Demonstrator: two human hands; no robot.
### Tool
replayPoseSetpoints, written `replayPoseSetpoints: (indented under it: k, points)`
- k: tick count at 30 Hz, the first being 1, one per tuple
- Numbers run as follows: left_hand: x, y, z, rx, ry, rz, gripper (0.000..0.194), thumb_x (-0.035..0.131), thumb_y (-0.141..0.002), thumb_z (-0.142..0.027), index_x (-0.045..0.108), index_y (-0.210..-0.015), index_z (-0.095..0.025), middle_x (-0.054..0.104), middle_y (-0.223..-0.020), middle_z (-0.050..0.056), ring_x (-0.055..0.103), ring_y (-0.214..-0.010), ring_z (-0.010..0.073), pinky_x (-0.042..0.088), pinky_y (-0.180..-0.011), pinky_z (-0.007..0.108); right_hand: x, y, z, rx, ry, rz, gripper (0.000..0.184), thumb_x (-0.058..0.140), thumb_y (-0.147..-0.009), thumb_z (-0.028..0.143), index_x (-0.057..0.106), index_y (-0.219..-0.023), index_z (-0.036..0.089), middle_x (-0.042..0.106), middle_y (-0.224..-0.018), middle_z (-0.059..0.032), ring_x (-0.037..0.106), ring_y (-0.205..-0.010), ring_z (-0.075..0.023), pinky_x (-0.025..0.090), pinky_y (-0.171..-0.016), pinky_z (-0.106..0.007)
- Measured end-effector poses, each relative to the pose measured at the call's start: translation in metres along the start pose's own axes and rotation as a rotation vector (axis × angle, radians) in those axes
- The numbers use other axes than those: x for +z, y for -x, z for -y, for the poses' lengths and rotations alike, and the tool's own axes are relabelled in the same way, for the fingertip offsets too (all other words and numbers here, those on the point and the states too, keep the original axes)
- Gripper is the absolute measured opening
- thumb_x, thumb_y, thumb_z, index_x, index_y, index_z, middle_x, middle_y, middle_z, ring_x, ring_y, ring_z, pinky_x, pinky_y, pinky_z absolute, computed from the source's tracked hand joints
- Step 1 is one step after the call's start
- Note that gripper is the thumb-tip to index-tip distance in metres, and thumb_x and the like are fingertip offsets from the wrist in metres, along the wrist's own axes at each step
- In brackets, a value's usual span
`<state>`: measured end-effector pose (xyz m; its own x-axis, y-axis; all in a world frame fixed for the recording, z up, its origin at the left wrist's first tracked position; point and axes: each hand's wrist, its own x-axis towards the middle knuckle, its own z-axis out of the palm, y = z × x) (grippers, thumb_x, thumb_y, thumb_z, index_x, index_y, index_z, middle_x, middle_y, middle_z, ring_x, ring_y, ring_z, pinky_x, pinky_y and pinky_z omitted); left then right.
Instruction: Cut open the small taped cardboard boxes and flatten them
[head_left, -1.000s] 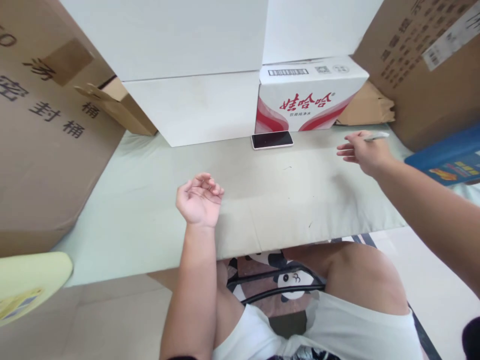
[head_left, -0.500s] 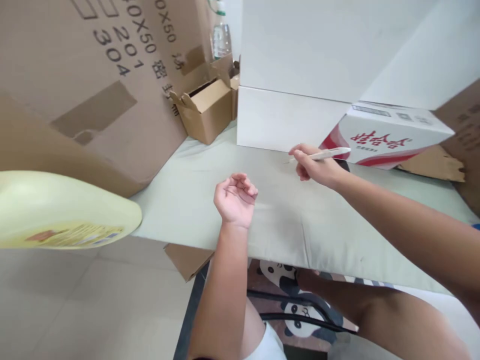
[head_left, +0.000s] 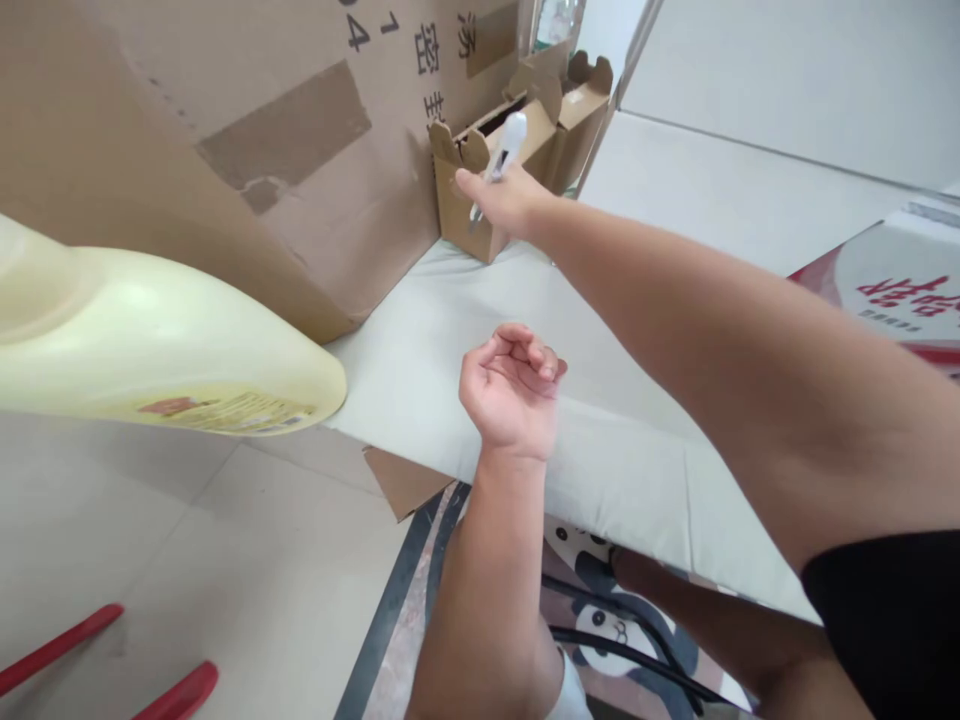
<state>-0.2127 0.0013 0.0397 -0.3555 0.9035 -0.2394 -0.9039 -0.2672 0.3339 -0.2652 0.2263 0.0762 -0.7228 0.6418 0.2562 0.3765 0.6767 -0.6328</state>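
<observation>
My view has swung left, so the big brown carton (head_left: 172, 150) now fills much of that side, beside the cloth-covered desk (head_left: 405, 360). The white boxes (head_left: 750, 190) have slid toward the right of my view, partly behind my right arm. On my left, the pale yellow jug (head_left: 187, 320) now shows larger, reaching in over the desk's edge. Against the big carton stands a small open box (head_left: 453, 215), flaps up, with a second small box (head_left: 577, 135) behind it.

My right hand (head_left: 517, 200) has crossed from the far right to this small box; I can't tell whether it touches. It is closed around a white pen (head_left: 508, 145), tip slanting down in front of the cardboard, so the pen is now at the boxes rather than over the desk's right side. My left hand (head_left: 514, 395) stays empty, palm up, fingers loosely curled above the cloth.
</observation>
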Motion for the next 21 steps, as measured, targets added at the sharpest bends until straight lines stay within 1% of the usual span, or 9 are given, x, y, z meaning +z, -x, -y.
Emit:
replayPoseSetpoints:
  k: [2, 4, 6, 9, 11, 13, 16, 19, 21]
  points:
    - [0.001, 0.0, 0.001, 0.003, -0.028, 0.005, 0.029, 0.046, -0.088, -0.038, 0.057, -0.068, -0.02, 0.045, -0.06, 0.0, 0.044, -0.05, 0.011, 0.04, -0.056, 0.028, -0.007, 0.0, 0.001, 0.18, -0.023, -0.007, 0.046, 0.04, -0.098, 0.052, 0.061, -0.086, 0.013, 0.057, -0.074, 0.0006, 0.074, -0.088, -0.0189, 0.055, -0.094, -0.052]
    - [0.002, 0.001, 0.002, 0.06, -0.059, -0.001, 0.029, 0.047, -0.088, -0.037, 0.057, -0.067, -0.02, 0.045, -0.061, 0.0, 0.044, -0.05, 0.0108, 0.039, -0.055, 0.028, -0.015, 0.02, 0.004, 0.278, -0.042, -0.034, 0.046, 0.037, -0.1, 0.051, 0.06, -0.084, 0.013, 0.057, -0.071, 0.0021, 0.072, -0.081, -0.0129, 0.056, -0.089, -0.044]
    - [0.004, 0.005, 0.001, 0.201, -0.119, -0.023, 0.029, 0.049, -0.088, -0.036, 0.058, -0.067, -0.019, 0.046, -0.061, 0.001, 0.044, -0.051, 0.0106, 0.038, -0.054, 0.027, -0.027, 0.059, 0.005, 0.317, -0.109, -0.093, 0.042, 0.047, -0.101, 0.049, 0.059, -0.081, 0.015, 0.062, -0.074, 0.0011, 0.071, -0.08, -0.0126, 0.056, -0.086, -0.036]
    - [0.009, 0.012, 0.0, 0.428, -0.263, -0.065, 0.028, 0.053, -0.09, -0.031, 0.058, -0.065, -0.019, 0.047, -0.06, 0.001, 0.046, -0.052, 0.0104, 0.036, -0.053, 0.026, -0.053, 0.141, -0.001, 0.365, -0.257, -0.157, 0.033, 0.055, -0.099, 0.048, 0.07, -0.089, 0.02, 0.072, -0.09, -0.0036, 0.071, -0.082, -0.016, 0.054, -0.071, -0.027]
    - [0.012, 0.016, 0.002, 0.504, -0.355, -0.066, 0.028, 0.055, -0.091, -0.026, 0.058, -0.064, -0.019, 0.047, -0.06, 0.0, 0.047, -0.053, 0.0106, 0.036, -0.054, 0.026, -0.076, 0.203, -0.009, 0.344, -0.313, -0.173, 0.027, 0.058, -0.097, 0.044, 0.077, -0.095, 0.026, 0.074, -0.11, -0.0035, 0.07, -0.087, -0.0167, 0.053, -0.071, -0.029]
    - [0.013, 0.016, 0.007, 0.539, -0.443, -0.067, 0.027, 0.055, -0.091, -0.022, 0.059, -0.063, -0.019, 0.047, -0.06, 0.0, 0.047, -0.055, 0.011, 0.038, -0.056, 0.026, -0.1, 0.263, -0.017, 0.23, -0.345, -0.215, 0.027, 0.058, -0.097, 0.043, 0.081, -0.092, 0.031, 0.076, -0.112, -0.0022, 0.069, -0.09, -0.0199, 0.053, -0.077, -0.035]
    - [0.013, 0.009, 0.021, 0.581, -0.59, -0.089, 0.021, 0.058, -0.088, -0.018, 0.064, -0.067, -0.019, 0.053, -0.067, 0.0, 0.052, -0.065, 0.0124, 0.041, -0.063, 0.025, -0.128, 0.339, -0.025, 0.007, -0.304, -0.242, 0.026, 0.057, -0.098, 0.044, 0.083, -0.098, 0.041, 0.08, -0.103, -0.0019, 0.07, -0.105, -0.0286, 0.048, -0.099, -0.048]
    - [0.012, -0.001, 0.039, 0.585, -0.725, -0.045, 0.009, 0.063, -0.089, -0.022, 0.071, -0.085, -0.021, 0.065, -0.093, 0.002, 0.06, -0.094, 0.017, 0.046, -0.081, 0.025, -0.143, 0.393, -0.024, -0.055, -0.237, -0.139, 0.032, 0.05, -0.099, 0.045, 0.082, -0.107, 0.044, 0.082, -0.101, -0.0021, 0.074, -0.091, -0.0289, 0.045, -0.094, -0.05]
    - [0.014, -0.007, 0.052, 0.559, -0.782, -0.011, 0.012, 0.069, -0.089, -0.027, 0.072, -0.1, -0.025, 0.067, -0.114, 0.002, 0.058, -0.118, 0.0212, 0.046, -0.096, 0.027, -0.146, 0.415, -0.022, -0.092, -0.285, -0.106, 0.037, 0.045, -0.1, 0.044, 0.081, -0.111, 0.043, 0.083, -0.102, -0.0026, 0.075, -0.083, -0.0267, 0.044, -0.092, -0.049]
